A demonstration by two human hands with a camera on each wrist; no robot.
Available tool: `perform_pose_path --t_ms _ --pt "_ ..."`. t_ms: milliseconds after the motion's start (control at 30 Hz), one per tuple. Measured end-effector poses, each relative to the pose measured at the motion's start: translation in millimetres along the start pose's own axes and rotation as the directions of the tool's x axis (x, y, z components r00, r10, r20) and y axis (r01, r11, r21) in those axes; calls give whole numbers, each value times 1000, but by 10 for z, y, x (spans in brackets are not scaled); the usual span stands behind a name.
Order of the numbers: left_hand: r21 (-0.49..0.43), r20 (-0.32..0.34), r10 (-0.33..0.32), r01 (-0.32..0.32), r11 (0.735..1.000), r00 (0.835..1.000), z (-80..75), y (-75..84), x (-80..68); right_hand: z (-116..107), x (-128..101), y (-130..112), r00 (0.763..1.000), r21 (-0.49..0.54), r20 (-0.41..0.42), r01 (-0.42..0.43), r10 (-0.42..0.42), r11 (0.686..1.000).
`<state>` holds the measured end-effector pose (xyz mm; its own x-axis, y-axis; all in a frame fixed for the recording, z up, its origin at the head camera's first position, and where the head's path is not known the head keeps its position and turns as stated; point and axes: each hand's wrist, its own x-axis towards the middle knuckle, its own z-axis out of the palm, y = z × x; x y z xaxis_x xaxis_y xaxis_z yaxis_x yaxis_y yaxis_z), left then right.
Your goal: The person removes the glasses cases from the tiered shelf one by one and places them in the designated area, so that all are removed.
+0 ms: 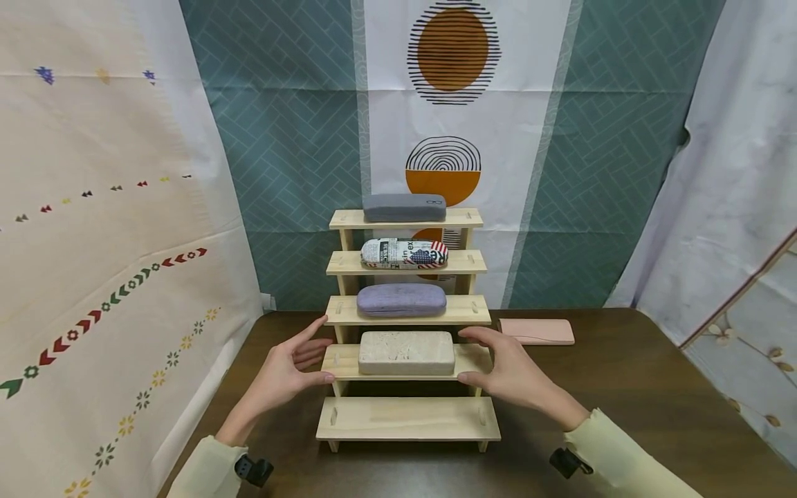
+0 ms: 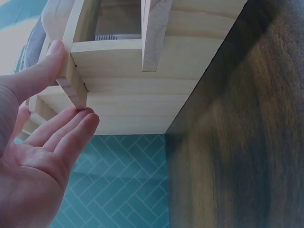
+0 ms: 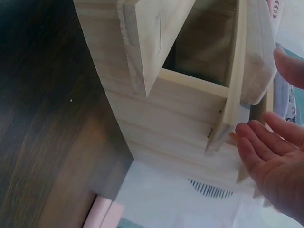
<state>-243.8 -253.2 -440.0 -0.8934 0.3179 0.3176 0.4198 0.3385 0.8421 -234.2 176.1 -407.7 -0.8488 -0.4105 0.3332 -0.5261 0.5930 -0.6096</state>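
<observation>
Beige case (image 1: 406, 353) sat on the rack's (image 1: 407, 419) second step; my left hand (image 1: 288, 370) and right hand (image 1: 507, 370) flanked it, fingers (image 2: 71, 130) apart, touching the step's ends.

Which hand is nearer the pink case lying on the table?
Right. The right hand is at the rack's right end, just left of the pink case; the left hand is across the rack.

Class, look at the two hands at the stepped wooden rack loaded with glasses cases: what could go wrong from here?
1. The left hand and right hand only touch the ends of one step of the wooden rack; a nudge might shift or tip it.
2. The beige case and the three cases above lie loose and could slide off.
3. The pink case behind the right hand could be knocked.
</observation>
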Motion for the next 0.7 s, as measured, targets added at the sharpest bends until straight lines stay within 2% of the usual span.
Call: perform_pose_path --t_ms 700 --pt "-9 -2 -10 10 1000 1000 -2 -11 -1 198 146 -7 1000 2 -7 -24 24 1000"
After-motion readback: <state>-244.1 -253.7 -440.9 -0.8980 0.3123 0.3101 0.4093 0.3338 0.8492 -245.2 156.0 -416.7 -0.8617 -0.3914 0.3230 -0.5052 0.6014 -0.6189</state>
